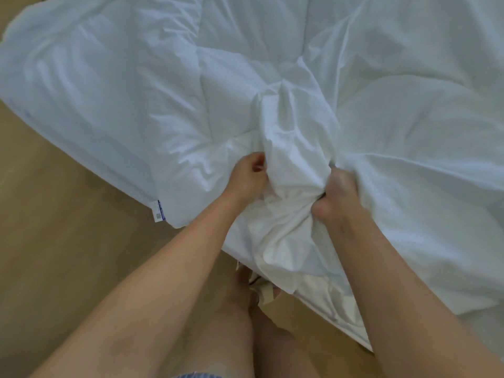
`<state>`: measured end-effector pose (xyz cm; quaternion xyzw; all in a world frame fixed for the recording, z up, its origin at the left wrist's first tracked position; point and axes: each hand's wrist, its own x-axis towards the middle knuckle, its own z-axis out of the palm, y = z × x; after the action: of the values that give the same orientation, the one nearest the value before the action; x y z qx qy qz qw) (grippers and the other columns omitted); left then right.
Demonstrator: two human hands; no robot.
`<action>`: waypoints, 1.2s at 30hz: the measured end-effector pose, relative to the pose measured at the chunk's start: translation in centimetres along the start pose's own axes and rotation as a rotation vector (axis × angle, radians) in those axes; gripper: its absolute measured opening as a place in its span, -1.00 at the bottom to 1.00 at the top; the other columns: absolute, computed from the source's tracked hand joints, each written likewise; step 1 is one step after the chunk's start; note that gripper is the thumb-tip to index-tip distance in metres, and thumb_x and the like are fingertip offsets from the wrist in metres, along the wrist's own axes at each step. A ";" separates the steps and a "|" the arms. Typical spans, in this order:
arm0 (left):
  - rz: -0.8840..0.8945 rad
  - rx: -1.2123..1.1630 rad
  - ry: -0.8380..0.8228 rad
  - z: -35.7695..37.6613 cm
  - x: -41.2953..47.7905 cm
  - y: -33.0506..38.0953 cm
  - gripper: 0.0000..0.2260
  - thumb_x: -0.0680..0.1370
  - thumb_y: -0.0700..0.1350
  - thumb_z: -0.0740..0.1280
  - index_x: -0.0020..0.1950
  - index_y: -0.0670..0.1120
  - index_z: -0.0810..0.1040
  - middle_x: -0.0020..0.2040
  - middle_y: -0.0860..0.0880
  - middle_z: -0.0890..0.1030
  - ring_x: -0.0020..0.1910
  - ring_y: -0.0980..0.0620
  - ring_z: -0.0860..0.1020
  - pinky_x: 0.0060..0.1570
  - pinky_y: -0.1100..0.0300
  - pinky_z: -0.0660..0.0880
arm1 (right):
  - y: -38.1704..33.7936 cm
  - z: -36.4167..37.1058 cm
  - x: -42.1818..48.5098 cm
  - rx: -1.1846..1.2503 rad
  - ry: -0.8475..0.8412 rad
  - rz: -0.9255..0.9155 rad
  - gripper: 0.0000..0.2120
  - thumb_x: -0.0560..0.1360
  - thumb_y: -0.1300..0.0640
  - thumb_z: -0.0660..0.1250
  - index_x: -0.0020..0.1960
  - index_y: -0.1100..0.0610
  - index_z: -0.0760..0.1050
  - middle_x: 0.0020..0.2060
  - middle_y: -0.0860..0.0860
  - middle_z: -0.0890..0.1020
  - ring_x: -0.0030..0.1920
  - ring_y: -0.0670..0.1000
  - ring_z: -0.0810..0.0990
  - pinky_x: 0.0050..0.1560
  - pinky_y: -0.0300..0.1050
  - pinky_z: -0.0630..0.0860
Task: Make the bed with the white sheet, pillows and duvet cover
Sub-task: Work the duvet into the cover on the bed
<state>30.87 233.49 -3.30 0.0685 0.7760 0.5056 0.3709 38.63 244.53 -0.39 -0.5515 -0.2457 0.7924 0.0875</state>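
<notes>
1. a rumpled white fabric duvet cover (294, 165) lies bunched in a ridge across the middle of the bed, running from the near edge up toward the centre
2. under it a puffy white quilted duvet (109, 85) spreads over the whole bed, its left part hanging over the edge toward the floor
3. the left hand (249, 175) sits on the left side of the bunched ridge, fingers curled into the cloth, pinching a fold of the duvet cover
4. the right hand (336, 192) sits on the right side of the ridge, fingers and thumb curled tight round a gathered wad of the same cover; the fingertips are buried in the fabric
5. the two hands are near each other with the gathered cloth between them, and both bare forearms reach in from the bottom of the view
6. a small white and blue care label (157, 211) sticks out at the near left corner of the duvet
7. a light tan wooden floor (54, 214) shows to the left and below the bed
8. the person's bare legs (245, 309) stand just beside the bed's near edge
</notes>
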 end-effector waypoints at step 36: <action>-0.171 -0.217 -0.714 -5.4 2.1 -0.9 -0.49 0.30 -0.03 0.50 0.22 -0.07 0.53 0.08 -0.02 0.65 0.05 0.00 0.63 0.04 0.09 0.57 | 4.6 2.0 -1.9 -0.745 0.390 -0.443 -0.84 0.56 -0.09 0.22 0.07 -0.05 0.44 -0.06 -0.14 0.58 -0.03 -0.14 0.56 -0.05 -0.24 0.46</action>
<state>26.11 230.08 -3.89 0.1358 0.5430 0.4963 0.6636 38.14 239.15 -0.49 -0.6181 -0.6037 0.4944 0.0952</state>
